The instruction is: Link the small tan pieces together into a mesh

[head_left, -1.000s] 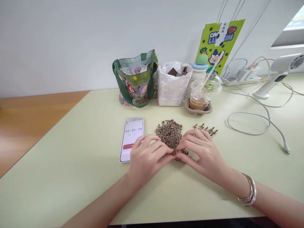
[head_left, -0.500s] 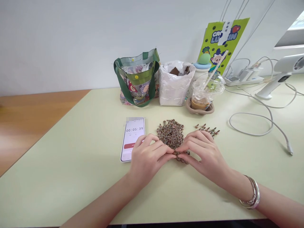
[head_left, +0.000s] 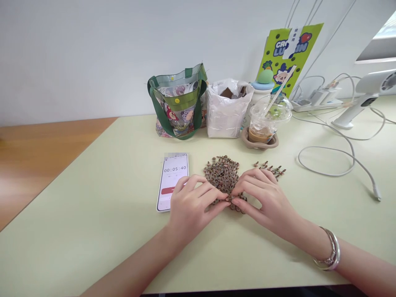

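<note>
A heap of small bronze-coloured screws lies on the pale table, its near side partly behind my fingers. At the near edge of the heap, my left hand pinches a small screw between thumb and forefinger. My right hand meets it from the other side, with thumb and fingertips closed on the same screw. The fingertips hide most of that piece. Beyond my right knuckles sits a smaller group of screws, several with their shanks pointing up.
A phone showing a running timer lies by my left hand. Behind stand a green-trimmed clear bag, a white bag and a plastic cup in a cardboard holder. A white cable and a small fan are at the right.
My right fingertips have shifted slightly at the pinched screw, drawing a little away from my left fingertips. The timer went from 5:39 to 5:40. The screw heap looks the same.
</note>
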Available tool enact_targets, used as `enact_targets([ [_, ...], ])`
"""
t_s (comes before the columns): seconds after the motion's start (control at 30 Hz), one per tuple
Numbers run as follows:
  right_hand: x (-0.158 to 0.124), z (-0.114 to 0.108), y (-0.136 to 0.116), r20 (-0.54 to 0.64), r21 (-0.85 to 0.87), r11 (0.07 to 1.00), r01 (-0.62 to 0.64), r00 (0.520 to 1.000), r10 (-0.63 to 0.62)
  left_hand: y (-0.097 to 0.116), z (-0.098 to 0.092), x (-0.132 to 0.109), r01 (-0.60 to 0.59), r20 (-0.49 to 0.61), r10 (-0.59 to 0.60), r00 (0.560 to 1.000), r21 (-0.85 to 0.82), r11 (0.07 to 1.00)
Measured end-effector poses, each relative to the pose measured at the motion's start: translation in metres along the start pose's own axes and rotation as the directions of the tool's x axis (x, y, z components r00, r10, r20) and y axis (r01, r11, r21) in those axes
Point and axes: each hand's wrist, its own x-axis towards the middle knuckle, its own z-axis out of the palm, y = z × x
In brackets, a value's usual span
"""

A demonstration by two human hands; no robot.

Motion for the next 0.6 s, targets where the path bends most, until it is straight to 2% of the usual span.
enact_targets([
  [0.17,0.0003,0.0006,-0.0004,-0.032,0.003,1.000,0.005,0.999,-0.005,-0.0009,0.0000,0.0001,0.022,0.026,-0.021,0.999,-0.018,1.000],
  [0.6,0.0012,0.0008,-0.0002,-0.146,-0.067,0.993,0.100,0.983,-0.109,0.0017,-0.0013,0.0025,0.078,0.070,-0.073,0.995,-0.073,0.994],
])
